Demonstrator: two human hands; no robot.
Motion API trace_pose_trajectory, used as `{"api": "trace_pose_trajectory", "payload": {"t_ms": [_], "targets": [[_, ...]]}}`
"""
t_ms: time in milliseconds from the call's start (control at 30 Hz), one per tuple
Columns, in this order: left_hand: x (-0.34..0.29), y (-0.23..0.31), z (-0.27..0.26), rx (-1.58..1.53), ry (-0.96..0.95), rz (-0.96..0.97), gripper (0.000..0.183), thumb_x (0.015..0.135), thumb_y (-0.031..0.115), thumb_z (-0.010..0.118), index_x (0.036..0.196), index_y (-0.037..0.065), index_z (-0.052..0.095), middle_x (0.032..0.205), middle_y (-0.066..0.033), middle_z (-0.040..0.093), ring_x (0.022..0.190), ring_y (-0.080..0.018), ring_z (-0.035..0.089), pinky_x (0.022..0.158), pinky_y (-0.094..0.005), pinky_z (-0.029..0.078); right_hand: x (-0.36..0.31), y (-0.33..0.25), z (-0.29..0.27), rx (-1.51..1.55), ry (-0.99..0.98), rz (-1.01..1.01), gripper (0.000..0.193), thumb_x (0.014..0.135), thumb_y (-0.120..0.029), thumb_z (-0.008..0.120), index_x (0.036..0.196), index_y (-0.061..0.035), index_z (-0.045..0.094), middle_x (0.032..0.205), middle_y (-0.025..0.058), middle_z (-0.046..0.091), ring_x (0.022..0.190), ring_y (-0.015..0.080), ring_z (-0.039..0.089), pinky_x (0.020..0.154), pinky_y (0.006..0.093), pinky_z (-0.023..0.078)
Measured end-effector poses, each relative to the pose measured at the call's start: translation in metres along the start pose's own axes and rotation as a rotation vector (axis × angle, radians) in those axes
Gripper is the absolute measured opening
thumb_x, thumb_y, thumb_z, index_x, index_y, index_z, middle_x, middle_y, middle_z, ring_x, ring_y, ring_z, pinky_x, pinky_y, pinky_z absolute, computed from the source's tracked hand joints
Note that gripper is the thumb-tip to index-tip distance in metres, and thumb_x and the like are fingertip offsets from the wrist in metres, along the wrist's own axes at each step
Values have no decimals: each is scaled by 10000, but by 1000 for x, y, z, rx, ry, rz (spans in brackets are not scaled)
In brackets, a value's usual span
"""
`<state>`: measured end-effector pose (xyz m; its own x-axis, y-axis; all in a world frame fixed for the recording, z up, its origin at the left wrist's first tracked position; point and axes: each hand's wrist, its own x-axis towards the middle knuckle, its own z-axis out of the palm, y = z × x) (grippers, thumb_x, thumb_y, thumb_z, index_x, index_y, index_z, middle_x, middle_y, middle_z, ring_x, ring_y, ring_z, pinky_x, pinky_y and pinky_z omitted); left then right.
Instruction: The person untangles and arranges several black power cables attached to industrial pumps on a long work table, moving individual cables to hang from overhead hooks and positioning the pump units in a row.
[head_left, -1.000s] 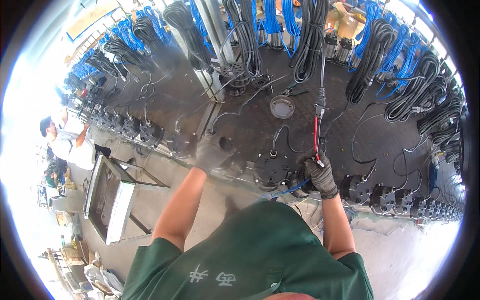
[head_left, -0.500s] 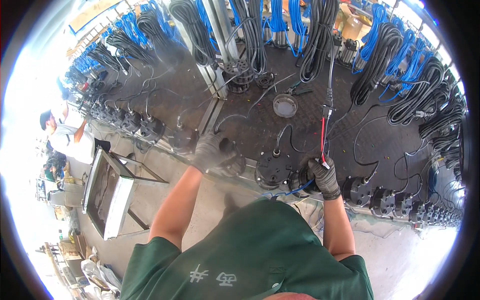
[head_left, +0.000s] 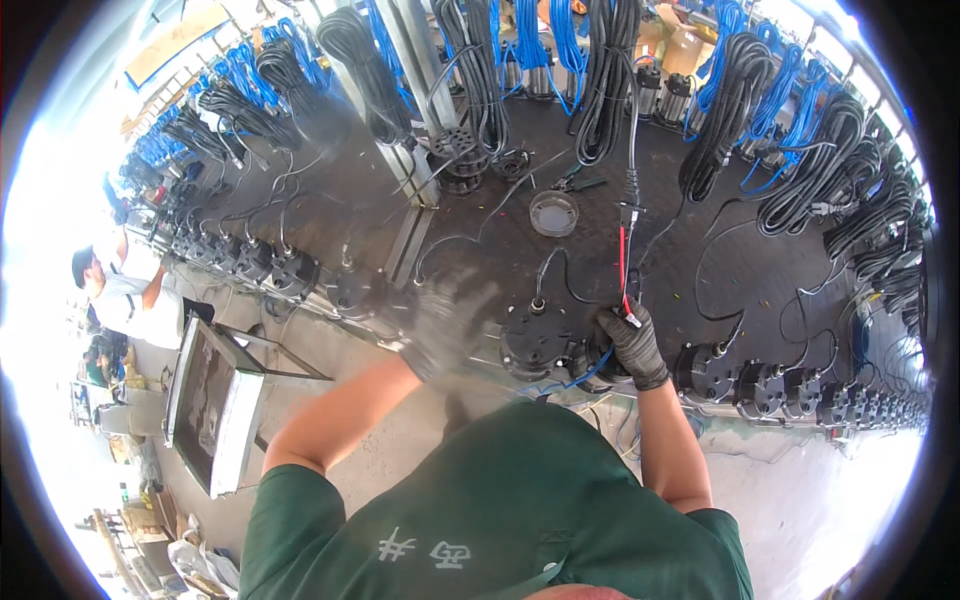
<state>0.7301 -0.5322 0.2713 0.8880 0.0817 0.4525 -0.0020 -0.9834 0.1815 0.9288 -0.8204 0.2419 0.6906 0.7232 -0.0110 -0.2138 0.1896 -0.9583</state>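
My right hand (head_left: 636,350), in a dark grey glove, is closed at the lower end of a red wire (head_left: 622,262) and a darker wire. Both hang from a black cable plug (head_left: 631,205) above. A blue wire (head_left: 575,384) runs up to the same hand from below. Beneath it, a dark round housing (head_left: 590,368) is partly hidden. My left hand (head_left: 450,325), gloved too, is smeared by motion, so its fingers do not show. Just right of it stands a black round pump motor (head_left: 535,340) with a cable coming out of its top.
Several similar motors (head_left: 705,372) line the near edge of the dark bench (head_left: 480,240). Coiled black cables (head_left: 603,90) and blue cables (head_left: 530,45) hang along the back. A round dish (head_left: 553,213) lies beside pliers (head_left: 582,184). A metal-framed stand (head_left: 215,400) and another person (head_left: 135,290) are at left.
My left hand has swept right, away from the motor it was over. My right hand has shifted slightly left in the picture, along with the whole bench, and stays at the wires.
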Motion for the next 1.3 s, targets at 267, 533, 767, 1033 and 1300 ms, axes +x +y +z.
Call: {"api": "trace_pose_trajectory", "payload": {"t_ms": [267,533,767,1033,1300], "targets": [[64,112,29,-80,-494,-290,786,812,522,788,1463,134,585,1551,-276,413,1423,-450,421,1171,-580,368,0,1,-3,-50,30,-9,113,979,-112,734,1042,-18,734,769,20,678,625,108,606,583,265,478],[79,81,40,-206,-548,-61,663,768,486,824,1302,109,705,1379,-268,548,1299,-423,548,1084,-506,480,-1,2,3,-257,50,-137,115,972,-91,730,1070,-32,724,834,-11,682,699,82,617,600,272,475],[81,61,39,-250,-459,96,413,778,341,802,1136,142,747,1143,-171,697,1050,-398,680,916,-514,563,-33,-25,13,-1330,375,-562,372,757,-178,730,1119,-89,720,1017,125,664,980,424,616,891,581,480],[79,57,47,-255,-525,25,597,739,391,829,1254,110,722,1304,-185,621,1219,-364,613,1039,-461,519,-21,-8,21,-1283,527,-134,462,760,-343,775,1150,-96,750,1481,237,539,1354,442,501,1161,576,357],[72,56,46,-200,-468,41,671,725,448,856,1281,113,685,1238,-254,639,1080,-445,665,955,-514,556,-10,-15,28,-1709,237,228,580,761,-500,744,1220,-146,732,1298,267,581,1240,437,558,1058,556,449]]}}
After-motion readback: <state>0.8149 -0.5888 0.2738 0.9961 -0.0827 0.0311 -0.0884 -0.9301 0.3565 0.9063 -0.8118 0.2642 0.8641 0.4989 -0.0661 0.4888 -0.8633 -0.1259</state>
